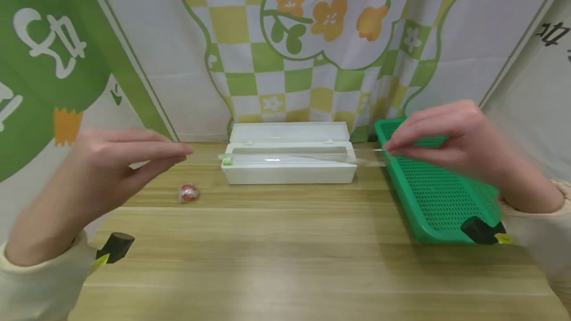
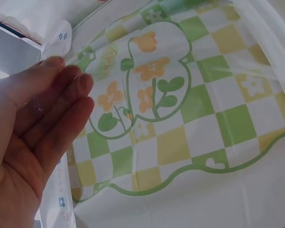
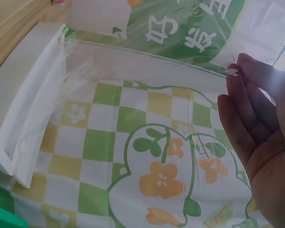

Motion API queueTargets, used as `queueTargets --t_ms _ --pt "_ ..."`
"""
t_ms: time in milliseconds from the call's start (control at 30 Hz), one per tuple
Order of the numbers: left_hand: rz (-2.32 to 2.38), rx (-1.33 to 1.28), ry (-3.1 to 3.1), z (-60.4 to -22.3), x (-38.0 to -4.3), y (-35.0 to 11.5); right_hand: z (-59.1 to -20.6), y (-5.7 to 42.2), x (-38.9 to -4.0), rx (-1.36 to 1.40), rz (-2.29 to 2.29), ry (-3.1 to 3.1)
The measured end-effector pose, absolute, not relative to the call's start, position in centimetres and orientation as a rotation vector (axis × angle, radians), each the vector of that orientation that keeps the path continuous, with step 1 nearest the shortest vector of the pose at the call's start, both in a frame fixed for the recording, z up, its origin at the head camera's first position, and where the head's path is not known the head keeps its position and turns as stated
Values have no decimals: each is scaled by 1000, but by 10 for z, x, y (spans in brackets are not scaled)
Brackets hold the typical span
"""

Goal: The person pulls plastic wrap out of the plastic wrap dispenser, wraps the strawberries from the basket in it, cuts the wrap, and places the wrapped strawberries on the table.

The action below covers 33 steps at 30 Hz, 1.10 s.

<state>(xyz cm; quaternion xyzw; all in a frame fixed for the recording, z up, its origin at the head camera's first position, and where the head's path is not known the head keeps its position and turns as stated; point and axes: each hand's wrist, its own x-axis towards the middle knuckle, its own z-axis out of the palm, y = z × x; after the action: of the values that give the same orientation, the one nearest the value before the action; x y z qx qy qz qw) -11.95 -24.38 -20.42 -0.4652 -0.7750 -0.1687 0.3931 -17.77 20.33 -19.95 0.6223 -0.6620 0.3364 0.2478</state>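
Clear plastic wrap [image 1: 370, 156] is drawn out of a white wrap dispenser box [image 1: 290, 175], whose lid [image 1: 290, 133] stands raised at the back. My right hand [image 1: 450, 135] pinches an edge of the wrap between thumb and fingertips, above the basket's far left corner. In the right wrist view the sheet [image 3: 147, 59] stretches from the box to those fingertips. On the other side, my left hand [image 1: 116, 162] is raised with thumb and fingertips together, pinching the wrap's other end, which is faint there. A small green slider [image 1: 227, 161] sits at the box's left end.
A red wrapped candy [image 1: 189, 193] lies on the wooden table [image 1: 267, 251], left of the box. To the right stands a green perforated basket [image 1: 415, 212], partly under my right hand. A patterned curtain [image 1: 312, 78] hangs directly behind the box.
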Motion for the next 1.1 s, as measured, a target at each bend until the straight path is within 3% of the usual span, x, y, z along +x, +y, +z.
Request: queueTargets --t_ms 367,700,1100 --pt "-623 -1433 -2050 -236 -100 -246 -237 197 -156 1887 1018 -1687" --pt "-751 -1580 -2310 -282 -96 -246 -287 207 -141 1968 932 -2120" --pt "-726 -1532 -2726 -322 -97 -241 -346 199 -139 1994 1008 -2372"
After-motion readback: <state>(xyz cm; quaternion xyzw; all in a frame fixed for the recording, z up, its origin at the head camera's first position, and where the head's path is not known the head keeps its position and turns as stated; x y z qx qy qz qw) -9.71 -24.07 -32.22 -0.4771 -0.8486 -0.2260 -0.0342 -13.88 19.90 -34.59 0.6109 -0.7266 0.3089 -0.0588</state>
